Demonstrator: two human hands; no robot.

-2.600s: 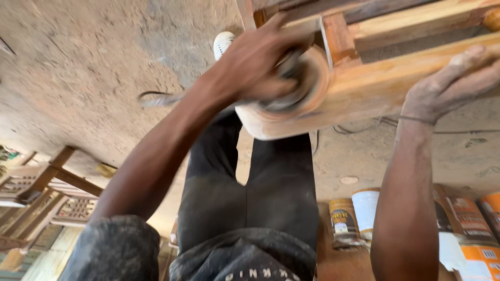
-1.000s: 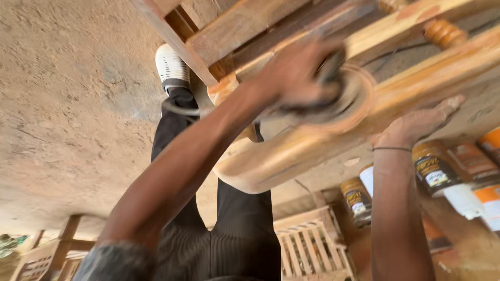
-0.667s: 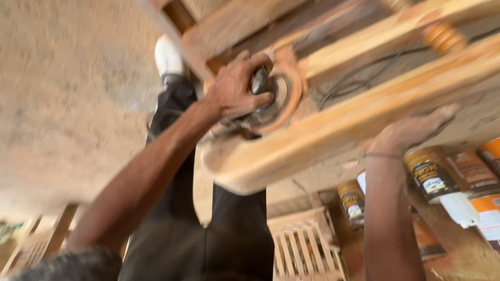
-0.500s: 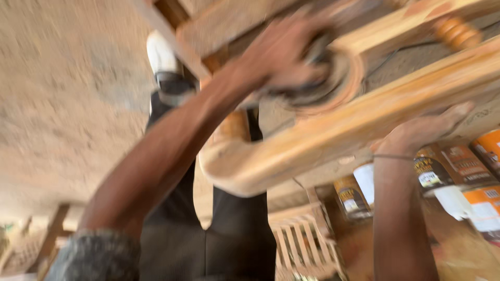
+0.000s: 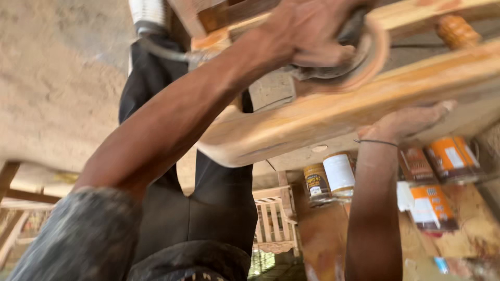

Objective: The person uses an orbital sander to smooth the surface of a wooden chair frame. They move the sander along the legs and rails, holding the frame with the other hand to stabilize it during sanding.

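the left hand (image 5: 312, 34) has its fingers clamped round a sander (image 5: 359, 57), whose round disc sits against the wood just beyond the fingertips. the work is a frame (image 5: 323, 122) of pale timber, with a long rail that ends in a rounded corner below and behind the left fingers. the right hand (image 5: 411, 122) lies flat on the lower edge of that rail, fingers straight and close together, pressing against it and not closed round anything.

judging by the surface, the sanding looks well under way: the rail under the left fingers and its rounded end appear smooth and even in colour, with no rough edge showing. the part beyond the fingertips, near a turned spindle (image 5: 458, 31), has a warmer orange tone, and whether it has been sanded i cannot tell. the far ends of the frame are out of view, so how much is left is unclear. the picture is blurred by motion.

below the right fingers several cans (image 5: 338, 174) lie in a row, some orange. nearer the body stands a small slatted piece (image 5: 273, 224). a shoe (image 5: 148, 13) rests on the floor (image 5: 62, 88), well to the left of the left fingers.
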